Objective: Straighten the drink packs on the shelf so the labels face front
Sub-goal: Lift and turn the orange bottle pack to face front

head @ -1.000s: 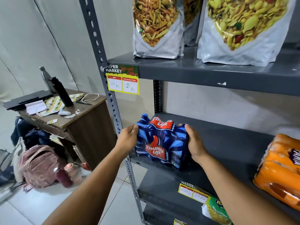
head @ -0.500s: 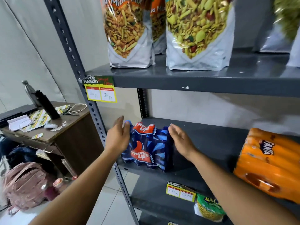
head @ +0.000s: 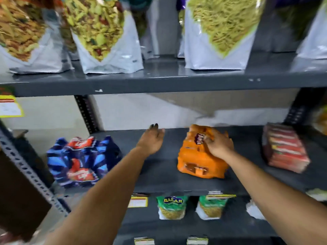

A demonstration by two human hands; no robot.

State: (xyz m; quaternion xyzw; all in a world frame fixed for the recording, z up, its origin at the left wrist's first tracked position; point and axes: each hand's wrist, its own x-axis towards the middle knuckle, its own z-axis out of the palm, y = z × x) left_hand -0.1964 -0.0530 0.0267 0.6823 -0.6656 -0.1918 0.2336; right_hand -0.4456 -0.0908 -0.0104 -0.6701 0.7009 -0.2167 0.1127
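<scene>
Grey steel shelving [head: 159, 175] is filling the view, with the drink packs sitting on its middle tier and snack pouches [head: 108, 41] standing on the tier above.

Grip status: the right hand [head: 218, 145] is resting on the top front of the orange drink pack [head: 198, 156], fingers curled over the upper edge near the label — contact is visible, but the blur is hiding whether the fingers are closing firmly. The left hand [head: 153, 141] is hanging open and empty above the bare shelf, between the two packs, palm turned toward the orange one and touching nothing.

Change since half a second ago: both hands were flanking the blue drink pack [head: 83, 161]; they are now off it. That pack is standing free at the left end of the tier, its red logo panels showing toward the aisle, so it is judged to be finished.

The orange pack is sitting tilted, leaning back with its label angled upward and to one side. It is likely the unit now in work; the left hand probably needs to be closing on its near side so that both hands can be turning it square.

A red pack [head: 284, 149] is waiting further right — also skewed and well apart from the hands.
</scene>
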